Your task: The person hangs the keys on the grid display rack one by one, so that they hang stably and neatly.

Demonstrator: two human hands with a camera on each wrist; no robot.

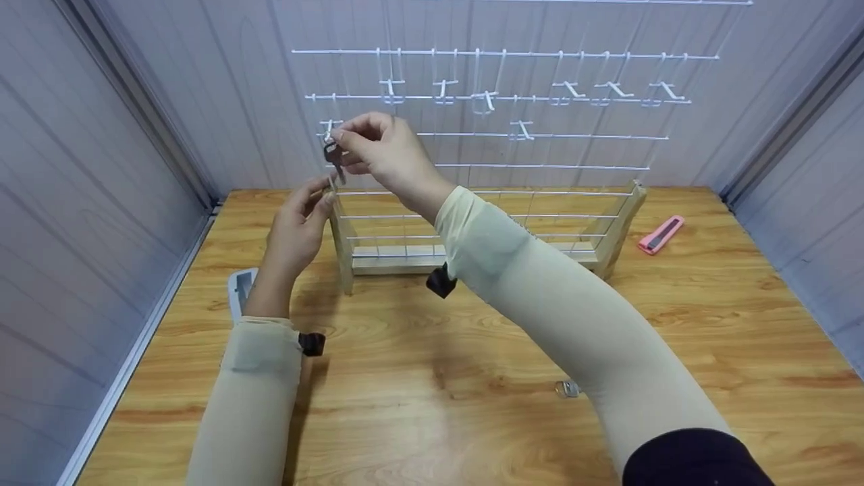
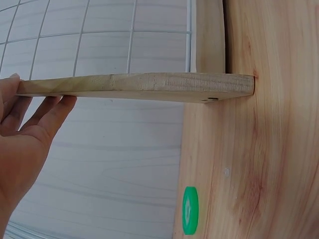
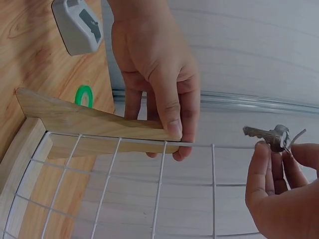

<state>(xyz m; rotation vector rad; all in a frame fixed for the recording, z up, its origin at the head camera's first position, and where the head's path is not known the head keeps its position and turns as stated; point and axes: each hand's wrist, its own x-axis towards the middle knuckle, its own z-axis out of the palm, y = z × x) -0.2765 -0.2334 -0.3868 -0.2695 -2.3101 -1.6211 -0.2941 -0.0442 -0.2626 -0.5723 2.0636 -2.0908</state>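
My right hand point(image 1: 395, 155) is raised at the left end of the wire rack point(image 1: 472, 166), pinching a dark metal key point(image 1: 332, 154) with thumb and fingers. In the right wrist view the key point(image 3: 264, 133) points its toothed blade towards the rack's wooden end, and a bent white hook tip point(image 3: 298, 138) shows beside its head. Whether the key hangs on that hook, I cannot tell. Below, my left hand point(image 1: 297, 226) grips the upper end of the rack's left wooden side piece point(image 2: 134, 85), thumb on one face and fingers on the other.
Several white hooks point(image 1: 487, 101) hang along the rack. A pink box cutter point(image 1: 661, 235) lies to its right. Beside the left forearm is a grey-white device point(image 3: 79, 27); a green tape roll point(image 2: 190, 210) lies left of the rack. A small shiny metal item point(image 1: 568, 389) sits near the right arm.
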